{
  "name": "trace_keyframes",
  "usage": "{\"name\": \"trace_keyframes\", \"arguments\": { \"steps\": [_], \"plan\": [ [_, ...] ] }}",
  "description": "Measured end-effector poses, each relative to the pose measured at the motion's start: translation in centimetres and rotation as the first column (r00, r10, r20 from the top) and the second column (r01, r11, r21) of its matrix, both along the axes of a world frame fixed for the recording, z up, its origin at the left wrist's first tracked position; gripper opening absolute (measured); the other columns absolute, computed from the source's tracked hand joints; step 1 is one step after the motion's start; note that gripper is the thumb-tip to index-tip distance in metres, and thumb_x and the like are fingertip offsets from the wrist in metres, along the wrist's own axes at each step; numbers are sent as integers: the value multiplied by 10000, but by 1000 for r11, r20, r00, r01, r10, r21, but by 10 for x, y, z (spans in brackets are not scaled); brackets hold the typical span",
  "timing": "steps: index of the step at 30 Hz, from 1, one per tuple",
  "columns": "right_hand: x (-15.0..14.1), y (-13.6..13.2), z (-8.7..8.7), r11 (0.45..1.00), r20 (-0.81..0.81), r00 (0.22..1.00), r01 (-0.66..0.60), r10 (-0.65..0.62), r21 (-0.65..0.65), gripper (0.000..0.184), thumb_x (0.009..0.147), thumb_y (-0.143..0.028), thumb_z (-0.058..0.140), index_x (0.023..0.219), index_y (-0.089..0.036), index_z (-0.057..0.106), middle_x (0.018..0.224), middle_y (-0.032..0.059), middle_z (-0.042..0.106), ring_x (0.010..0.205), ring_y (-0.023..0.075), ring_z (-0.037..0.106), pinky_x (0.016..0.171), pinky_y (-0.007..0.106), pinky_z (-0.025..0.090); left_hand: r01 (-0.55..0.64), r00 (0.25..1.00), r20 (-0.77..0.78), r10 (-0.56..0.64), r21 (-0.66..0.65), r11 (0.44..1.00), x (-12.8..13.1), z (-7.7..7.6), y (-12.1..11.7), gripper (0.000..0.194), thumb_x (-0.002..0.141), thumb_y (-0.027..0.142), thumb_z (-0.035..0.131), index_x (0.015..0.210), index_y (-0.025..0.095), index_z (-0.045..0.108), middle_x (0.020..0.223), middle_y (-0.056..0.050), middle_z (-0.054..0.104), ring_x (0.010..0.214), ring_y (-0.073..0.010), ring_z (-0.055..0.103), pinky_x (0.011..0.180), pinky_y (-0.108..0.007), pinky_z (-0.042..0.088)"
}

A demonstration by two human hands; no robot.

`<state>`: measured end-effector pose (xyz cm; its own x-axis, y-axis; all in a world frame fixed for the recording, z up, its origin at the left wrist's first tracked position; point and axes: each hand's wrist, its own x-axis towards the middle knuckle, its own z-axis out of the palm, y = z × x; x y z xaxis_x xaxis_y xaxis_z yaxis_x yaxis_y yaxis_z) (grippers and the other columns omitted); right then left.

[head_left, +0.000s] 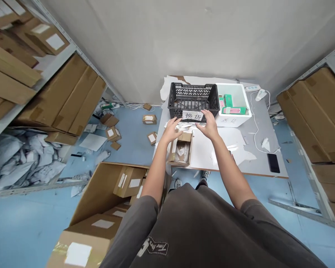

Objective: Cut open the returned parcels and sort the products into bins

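A black plastic basket (194, 91) stands at the back of the table, with a white paper label (193, 115) on its front. My left hand (171, 131) is open, fingers spread, just in front of the basket's lower left corner. Across from it, my right hand (209, 126) is open too, its fingertips over the label's right end; whether they touch the basket I cannot tell. Below my left hand lies an open cardboard box (181, 160) with clear plastic wrapping inside. Right of the basket sits a white bin (234, 121) with several green and pink boxes (233, 110).
The table (261, 160) bears paper scraps, a phone (273, 163) and a power strip (252, 88) with cords. A large carton (100, 186) of parcels stands at my left. Small boxes (149, 119) lie on the floor. Loaded shelves (58, 74) flank both sides.
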<state>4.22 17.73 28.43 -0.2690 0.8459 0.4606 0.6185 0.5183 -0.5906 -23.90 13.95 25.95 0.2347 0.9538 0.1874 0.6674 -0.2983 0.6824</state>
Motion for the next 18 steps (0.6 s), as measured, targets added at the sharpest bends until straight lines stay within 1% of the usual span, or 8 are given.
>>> {"name": "trace_keyframes", "arguments": {
  "steps": [3,5,8,10,13,15,16,18],
  "plan": [
    [-31,-39,-14,998,13,1000,-21,21,-52,737,902,-438,730,1571,-253,483,1610,146,488,1537,375,401,1301,640,305,3,1000,1,-3,-31,1000,-22,-12,-37,821,837,306,771,1612,271,502,1711,-110,396,1598,-367,336,1311,-545,306],
    [-44,-68,-26,993,32,999,-27,31,-111,728,884,-436,759,1547,-253,520,1614,156,483,1536,385,403,1289,641,324,25,1000,-10,-26,-90,996,-34,-21,-61,883,781,279,808,1611,288,506,1718,-103,387,1595,-386,344,1300,-557,325],
    [-50,-114,-48,970,72,996,-28,46,-242,710,838,-447,820,1483,-253,596,1625,176,470,1534,414,411,1261,644,367,90,994,-33,-100,-229,969,-49,-41,-102,988,685,197,836,1612,307,512,1728,-113,376,1576,-409,390,1253,-541,407],
    [-48,-144,-66,947,87,995,-13,43,-321,706,805,-459,860,1443,-256,636,1635,182,460,1535,428,414,1253,644,379,92,992,-53,-115,-318,943,-56,-58,-128,1010,638,147,838,1589,320,545,1732,-122,370,1565,-414,413,1211,-510,464],
    [-41,-186,-95,919,93,996,22,16,-395,704,764,-471,900,1397,-262,672,1658,178,435,1554,439,389,1249,649,380,70,991,-76,-111,-418,906,-57,-87,-162,1036,585,87,852,1552,343,583,1747,-123,347,1540,-429,451,1172,-515,504],
    [-40,-208,-114,900,101,995,29,17,-435,694,745,-429,914,1379,-273,678,1671,166,419,1562,440,379,1242,649,389,48,994,-66,-86,-444,895,-51,-106,-177,1010,597,78,862,1533,348,597,1755,-114,332,1525,-437,470,1162,-548,511],
    [-42,-217,-123,889,109,994,31,21,-457,686,740,-386,912,1376,-281,676,1671,157,420,1557,438,386,1232,647,404,37,997,-48,-64,-440,897,-46,-114,-183,965,623,88,865,1518,342,609,1752,-106,338,1517,-435,482,1165,-565,508],
    [-49,-230,-138,865,134,991,51,19,-499,668,747,-277,878,1379,-292,662,1654,146,444,1523,431,440,1187,626,464,1,1000,8,3,-400,916,-36,-130,-190,809,704,115,844,1463,320,654,1727,-90,385,1504,-406,506,1196,-584,485]
  ]
}}
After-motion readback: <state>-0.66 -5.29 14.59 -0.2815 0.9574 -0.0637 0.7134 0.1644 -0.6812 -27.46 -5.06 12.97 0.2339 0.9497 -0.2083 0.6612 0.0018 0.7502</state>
